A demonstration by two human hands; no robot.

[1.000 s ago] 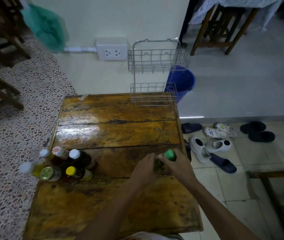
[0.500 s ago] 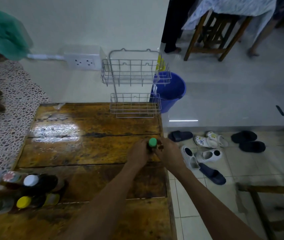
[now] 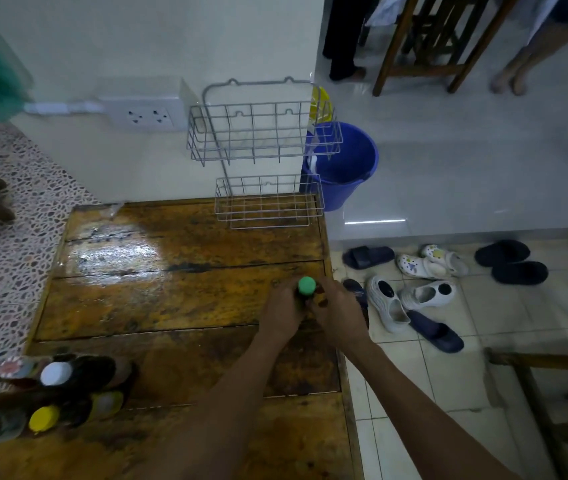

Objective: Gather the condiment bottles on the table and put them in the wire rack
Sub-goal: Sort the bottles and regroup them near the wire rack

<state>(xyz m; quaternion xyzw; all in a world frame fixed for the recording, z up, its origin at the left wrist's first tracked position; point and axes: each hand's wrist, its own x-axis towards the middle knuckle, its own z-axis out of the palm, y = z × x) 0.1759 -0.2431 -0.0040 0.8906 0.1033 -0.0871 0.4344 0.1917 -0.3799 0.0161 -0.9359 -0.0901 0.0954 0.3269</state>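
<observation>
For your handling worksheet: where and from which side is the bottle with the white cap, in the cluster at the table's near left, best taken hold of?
Probably by the neck just under the white cap, coming from above. The white-capped bottle has other bottles packed close around it, so its sides look hard to reach; only its top stands free.

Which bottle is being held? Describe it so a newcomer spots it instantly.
Start at the wooden table and go to its right edge, in front of the wire rack. There both hands grip one dark bottle. Its green cap is the only one of that colour; the other bottles cluster at the near-left corner.
</observation>
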